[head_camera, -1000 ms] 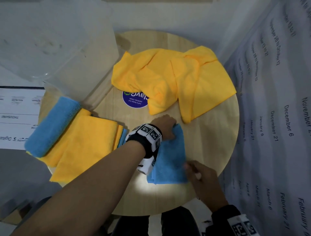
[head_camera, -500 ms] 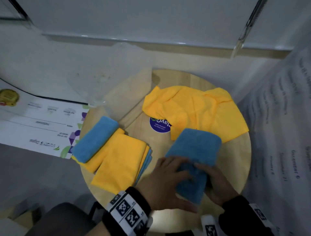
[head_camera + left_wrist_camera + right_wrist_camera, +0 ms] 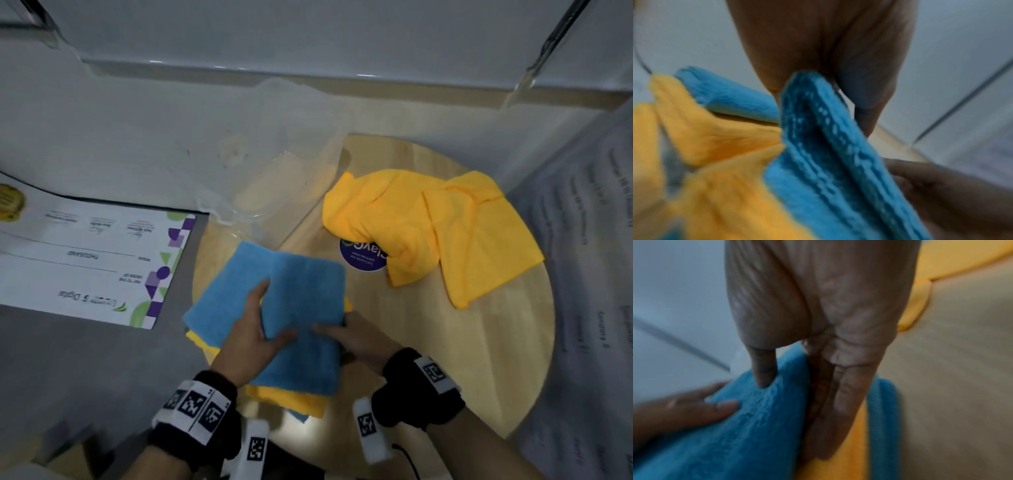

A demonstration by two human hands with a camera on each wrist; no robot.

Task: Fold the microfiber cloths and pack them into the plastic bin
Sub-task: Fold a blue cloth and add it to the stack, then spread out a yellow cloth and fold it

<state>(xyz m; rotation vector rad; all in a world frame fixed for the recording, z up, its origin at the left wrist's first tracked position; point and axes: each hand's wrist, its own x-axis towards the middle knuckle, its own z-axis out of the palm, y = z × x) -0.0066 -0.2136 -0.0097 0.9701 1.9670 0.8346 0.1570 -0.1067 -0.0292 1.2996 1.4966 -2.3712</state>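
Folded blue cloth (image 3: 301, 308) held over the stack of folded cloths (image 3: 291, 399) at the near-left of the round wooden surface (image 3: 445, 359), likely so it lands square on top and the pile can go into the bin together. Second folded blue cloth (image 3: 222, 291) lies just left on the same stack, yellow layers under it.

Left hand (image 3: 250, 339): grasping the cloth's left edge, thumb on top, fingers underneath; the left wrist view shows the folded edge pinched between them. Right hand (image 3: 356, 337): pinching the right near edge, thumb pressed into the top, fingers straight along the underside per the right wrist view. Both hands clamped on, neither released.

Clear plastic bin (image 3: 274, 178) sits at the far-left of the surface, looks empty, nothing packed yet. Crumpled yellow cloth (image 3: 445, 226) far right still unfolded, partly covering a round blue sticker (image 3: 359, 257).
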